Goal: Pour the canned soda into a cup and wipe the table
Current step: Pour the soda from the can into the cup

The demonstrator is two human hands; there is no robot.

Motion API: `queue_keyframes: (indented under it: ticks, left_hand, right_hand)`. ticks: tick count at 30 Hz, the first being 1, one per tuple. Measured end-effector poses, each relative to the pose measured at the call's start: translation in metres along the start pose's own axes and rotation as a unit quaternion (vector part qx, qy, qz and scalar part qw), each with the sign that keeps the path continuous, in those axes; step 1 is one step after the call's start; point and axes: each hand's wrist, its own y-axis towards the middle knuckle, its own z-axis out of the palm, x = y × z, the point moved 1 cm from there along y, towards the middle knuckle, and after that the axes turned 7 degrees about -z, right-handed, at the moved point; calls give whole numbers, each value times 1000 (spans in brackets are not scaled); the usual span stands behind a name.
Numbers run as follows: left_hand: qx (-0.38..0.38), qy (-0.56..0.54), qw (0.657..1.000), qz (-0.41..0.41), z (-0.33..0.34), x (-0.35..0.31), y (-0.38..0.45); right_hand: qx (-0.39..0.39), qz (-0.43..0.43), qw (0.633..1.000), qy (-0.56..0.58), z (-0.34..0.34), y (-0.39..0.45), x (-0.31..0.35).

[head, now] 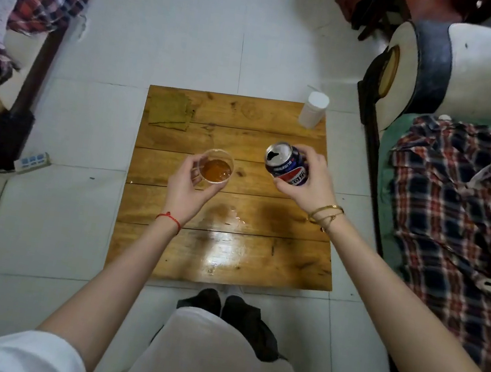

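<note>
The left hand point(187, 185) has its grip closed around the clear plastic cup point(217, 166) of brown soda, the right hand point(307, 181) grips the open blue can point(287, 164) just beside it, and tipping too fast could splash onto the wooden surface point(258, 265).

The soda can point(287, 164) was a dark blue one with a red, white and blue logo, already popped open, tilted with its mouth aimed left toward the cup. It was held up over the table point(221, 264). The cup point(217, 166) was clear plastic, upright, with some amber-brown soda in the bottom. A wet, shiny spill point(227, 218) sat on the wooden table nearer the front edge. An olive-green cloth point(171, 110) lay flat at the far left corner.
</note>
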Motion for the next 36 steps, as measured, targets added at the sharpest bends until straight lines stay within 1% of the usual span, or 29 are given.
queue_keyframes:
  ticks: [6, 8, 13, 17, 21, 29, 33, 36]
  left_hand:
    - [6, 19, 999, -29, 15, 40, 20]
    - [5, 16, 998, -53, 22, 53, 28]
    - [0, -1, 994, -110, 43, 98, 48]
    - [8, 9, 990, -142, 59, 140, 61]
    - [11, 9, 987, -159, 78, 177, 72]
    - [-4, -9, 986, -165, 106, 224, 82]
    - [-22, 6, 989, -149, 113, 231, 81]
    - [-28, -7, 989, -148, 117, 233, 81]
  right_hand:
    - [-17, 67, 996, 59, 36, -7, -34]
    - [-25, 85, 993, 76, 48, -9, -47]
    - [-49, 102, 989, 92, 77, -7, -80]
    - [-60, 127, 984, 108, 103, -7, -107]
    - [-85, 132, 982, 108, 129, -6, -134]
    - [-85, 159, 974, 139, 174, -5, -180]
    - [-88, 171, 971, 142, 186, -10, -199]
    - [-90, 183, 969, 141, 192, -13, -209]
